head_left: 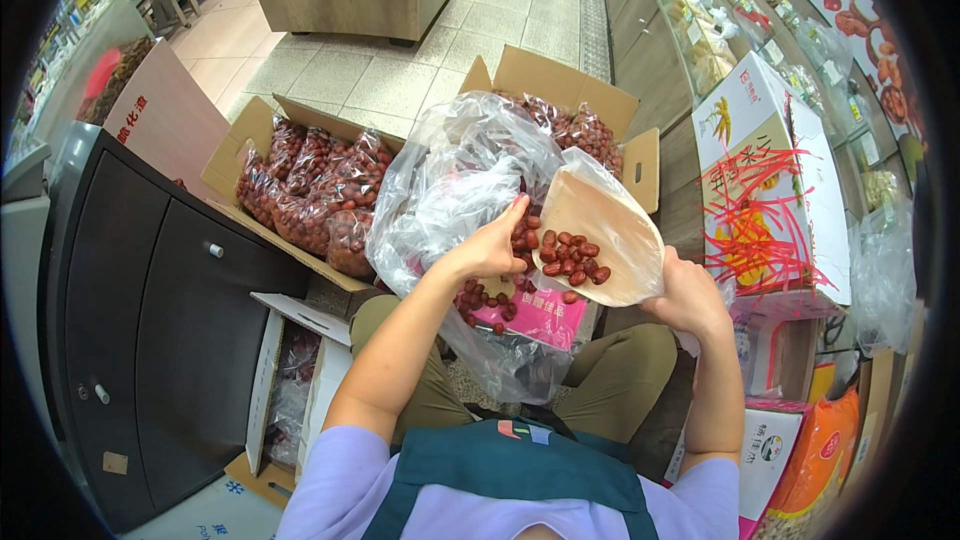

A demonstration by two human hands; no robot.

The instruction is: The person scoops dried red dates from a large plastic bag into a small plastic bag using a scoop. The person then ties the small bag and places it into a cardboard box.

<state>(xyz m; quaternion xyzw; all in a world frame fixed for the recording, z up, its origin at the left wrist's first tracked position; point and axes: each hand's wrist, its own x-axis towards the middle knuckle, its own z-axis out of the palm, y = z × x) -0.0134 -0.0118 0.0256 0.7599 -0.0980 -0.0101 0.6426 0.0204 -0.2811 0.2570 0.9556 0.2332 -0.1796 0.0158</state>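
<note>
My right hand (686, 292) grips the near edge of a pale scoop-like piece inside a clear plastic bag (607, 217). Several red dates (574, 255) lie on its surface. My left hand (491, 240), fingers apart, is beside loose red dates (525, 240) at the mouth of a large clear plastic liner bag (457, 180); whether it touches any dates, I cannot tell. More dates lie below it, around a pink printed panel (551, 315) of a box between my knees.
Open cardboard boxes of bagged dates stand at front left (315, 202) and behind the liner (637, 165). At right, red ties (757, 217) lie over a white carton (817, 195). A black cabinet (187, 315) stands left. Another open box (262, 390) is near my left leg.
</note>
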